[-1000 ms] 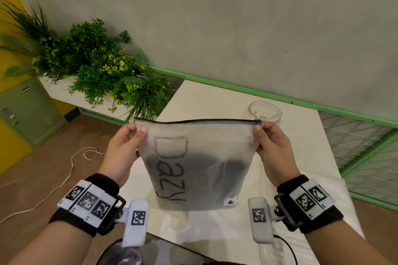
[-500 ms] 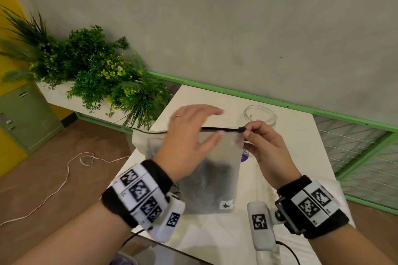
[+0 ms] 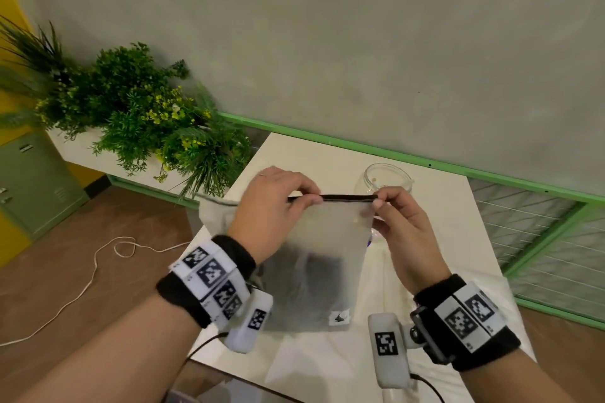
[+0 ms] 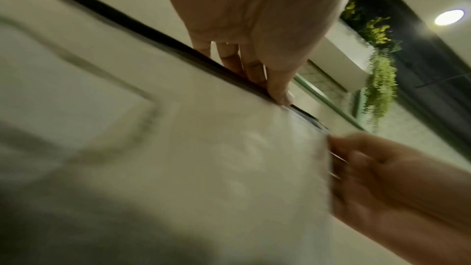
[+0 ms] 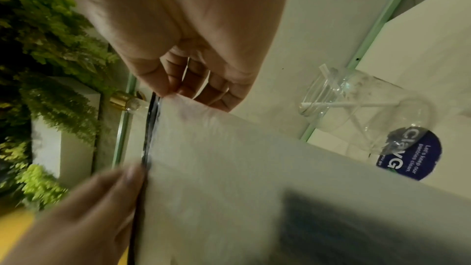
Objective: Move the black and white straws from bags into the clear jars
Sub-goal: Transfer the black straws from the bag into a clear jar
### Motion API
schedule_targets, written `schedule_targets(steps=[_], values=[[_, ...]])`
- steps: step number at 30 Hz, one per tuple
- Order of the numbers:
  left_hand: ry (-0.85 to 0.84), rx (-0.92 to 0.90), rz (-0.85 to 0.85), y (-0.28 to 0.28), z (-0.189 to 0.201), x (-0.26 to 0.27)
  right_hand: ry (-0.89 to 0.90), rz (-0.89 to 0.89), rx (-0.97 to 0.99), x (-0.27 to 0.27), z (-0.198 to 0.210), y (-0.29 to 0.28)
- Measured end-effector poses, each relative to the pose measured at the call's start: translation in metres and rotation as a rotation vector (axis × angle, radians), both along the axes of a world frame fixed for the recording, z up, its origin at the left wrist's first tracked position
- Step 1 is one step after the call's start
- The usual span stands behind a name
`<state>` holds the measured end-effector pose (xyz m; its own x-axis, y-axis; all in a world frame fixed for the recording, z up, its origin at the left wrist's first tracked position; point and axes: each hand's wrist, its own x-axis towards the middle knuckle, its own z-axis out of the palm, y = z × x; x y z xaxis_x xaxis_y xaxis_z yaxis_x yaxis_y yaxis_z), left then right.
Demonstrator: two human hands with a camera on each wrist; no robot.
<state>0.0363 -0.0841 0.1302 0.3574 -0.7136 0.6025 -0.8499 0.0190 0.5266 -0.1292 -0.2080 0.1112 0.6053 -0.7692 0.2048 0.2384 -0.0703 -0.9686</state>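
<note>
- Above the white table [image 3: 304, 154], a frosted zip bag [image 3: 330, 255] hangs upright, a dark mass showing through its lower half.
- The left hand [image 3: 271, 209] pinches the bag's black zipper strip [image 3: 347, 198] at about its middle, thumb and fingers clamped together on it.
- The right hand [image 3: 402, 226] pinches the strip's 3 o'clock end, fingertips closed on the corner.
- At 1 o'clock of the bag a clear jar [image 5: 367, 108] stands on the table, white straws [image 5: 349, 104] inside.
</note>
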Motion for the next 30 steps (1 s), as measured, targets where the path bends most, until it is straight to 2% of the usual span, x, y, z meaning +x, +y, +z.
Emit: schedule_targets(steps=[5, 8, 14, 17, 20, 22, 27, 30], values=[[-0.003, 0.102, 0.296, 0.066, -0.013, 0.062, -0.053, -0.11, 0.109, -0.011, -0.005, -0.018], [0.027, 0.104, 0.356, 0.086, -0.012, 0.071, -0.046, -0.098, 0.113, -0.004, -0.005, -0.019], [0.033, 0.139, 0.374, 0.099, -0.012, 0.077, -0.032, -0.01, 0.102, 0.003, 0.002, -0.013], [-0.089, 0.16, 0.412, 0.093, -0.012, 0.071, -0.033, 0.033, 0.116, 0.003, 0.007, -0.008], [-0.212, 0.189, 0.334, 0.071, -0.006, 0.046, -0.04, 0.081, 0.11, 0.005, 0.009, -0.005], [-0.258, 0.273, 0.294, 0.055, -0.003, 0.031, -0.022, 0.104, 0.067, 0.005, 0.011, -0.003], [-0.177, 0.279, 0.266, 0.046, -0.008, 0.022, 0.06, 0.149, -0.111, 0.001, 0.02, 0.003], [-0.197, 0.374, 0.221, 0.047, -0.008, 0.017, 0.085, 0.186, -0.171, -0.003, 0.025, 0.006]])
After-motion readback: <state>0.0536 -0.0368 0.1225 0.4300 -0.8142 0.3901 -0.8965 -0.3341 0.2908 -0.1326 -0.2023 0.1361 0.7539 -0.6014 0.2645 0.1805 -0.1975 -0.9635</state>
